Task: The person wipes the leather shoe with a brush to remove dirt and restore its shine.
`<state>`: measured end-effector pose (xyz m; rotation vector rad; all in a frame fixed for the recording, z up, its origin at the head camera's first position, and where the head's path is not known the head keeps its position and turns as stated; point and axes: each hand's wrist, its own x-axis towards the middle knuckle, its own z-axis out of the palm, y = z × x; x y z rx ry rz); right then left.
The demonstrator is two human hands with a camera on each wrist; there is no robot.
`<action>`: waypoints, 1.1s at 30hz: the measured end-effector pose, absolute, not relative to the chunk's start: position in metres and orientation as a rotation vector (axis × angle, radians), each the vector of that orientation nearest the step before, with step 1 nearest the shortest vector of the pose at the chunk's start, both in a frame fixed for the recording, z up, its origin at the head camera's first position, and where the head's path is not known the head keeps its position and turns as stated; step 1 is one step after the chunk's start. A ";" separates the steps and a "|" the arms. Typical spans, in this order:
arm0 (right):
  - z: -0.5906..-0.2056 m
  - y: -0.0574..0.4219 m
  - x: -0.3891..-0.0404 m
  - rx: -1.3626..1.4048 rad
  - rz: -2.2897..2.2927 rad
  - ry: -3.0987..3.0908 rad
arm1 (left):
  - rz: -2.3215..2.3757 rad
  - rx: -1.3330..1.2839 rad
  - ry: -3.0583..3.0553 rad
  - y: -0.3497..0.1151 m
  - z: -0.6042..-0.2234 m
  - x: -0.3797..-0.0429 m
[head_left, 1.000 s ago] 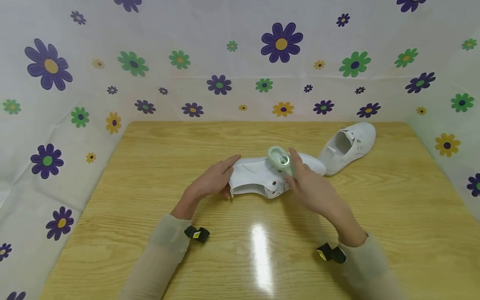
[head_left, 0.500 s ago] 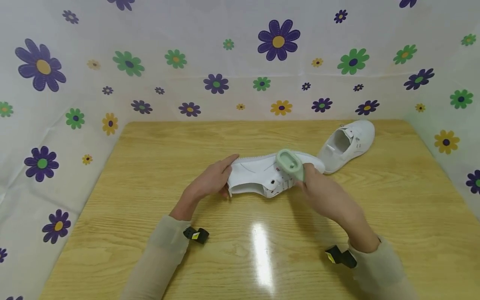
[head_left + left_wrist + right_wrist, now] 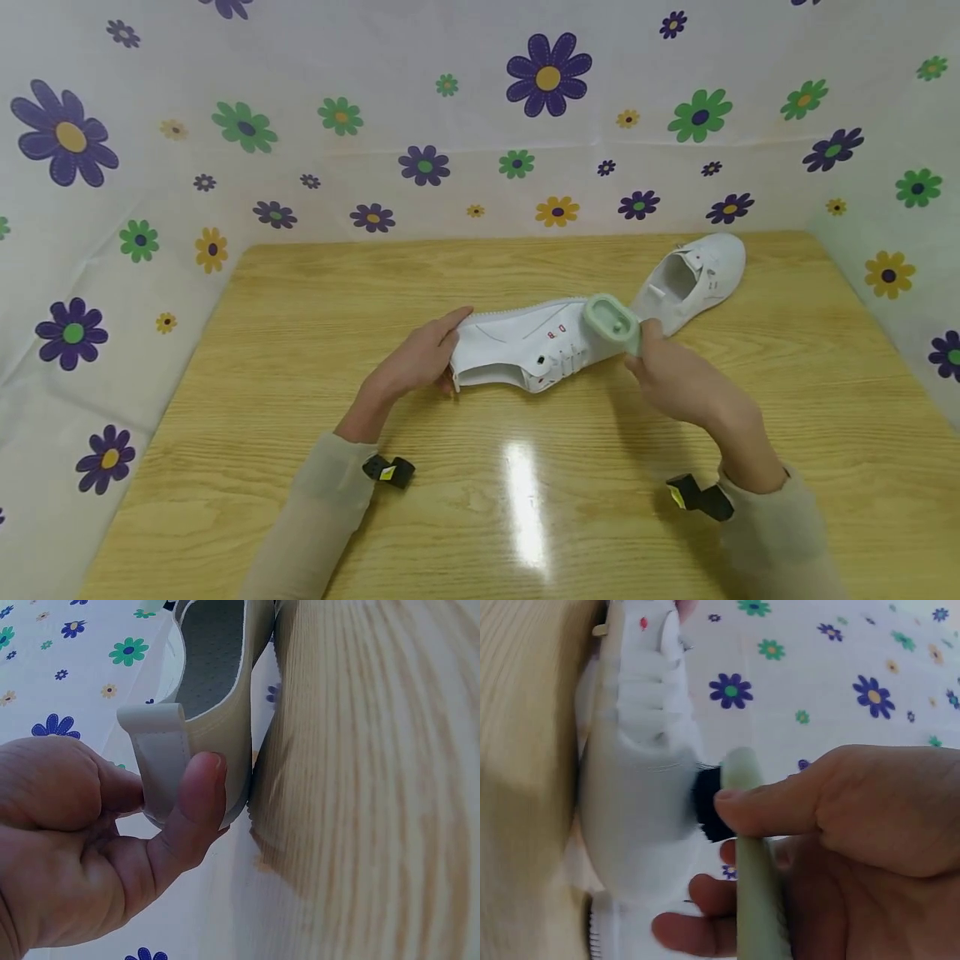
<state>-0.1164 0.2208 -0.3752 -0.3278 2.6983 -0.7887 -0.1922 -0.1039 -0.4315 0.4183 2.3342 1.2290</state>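
Note:
A white shoe (image 3: 502,337) lies on its side in the middle of the wooden table, its opening facing me and its toe pointing right. My left hand (image 3: 412,358) grips its heel; in the left wrist view, thumb and fingers close around the shoe's heel (image 3: 161,761) below the pull tab. With my right hand (image 3: 686,379) I hold a pale green brush (image 3: 611,319) over the toe end. Up close in the right wrist view, the brush's dark bristles (image 3: 711,804) meet the side of the toe, and my thumb lies along the handle (image 3: 757,900).
A second white shoe (image 3: 720,271) stands upright at the back right of the table (image 3: 337,279), right beyond the first one's toe. Flower-patterned cloth (image 3: 480,108) surrounds the table at the back and both sides. Small black devices sit at both wrists.
My right hand and the brush have moved right along the shoe's upper, from its middle to the toe, uncovering small red marks and the laces. My left hand keeps its hold on the heel.

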 end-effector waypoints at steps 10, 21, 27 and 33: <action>-0.387 0.190 -0.118 -0.431 -0.683 2.769 | 1.202 0.436 2.358 -0.103 -0.432 -0.193; -0.373 0.227 -0.113 -0.252 -0.686 2.658 | 1.144 0.445 2.398 -0.104 -0.431 -0.192; -0.384 0.220 -0.124 -0.317 -0.729 2.736 | 1.137 0.447 2.417 -0.102 -0.432 -0.192; -0.390 0.203 -0.128 -0.398 -0.714 2.738 | 1.144 0.437 2.419 -0.100 -0.432 -0.193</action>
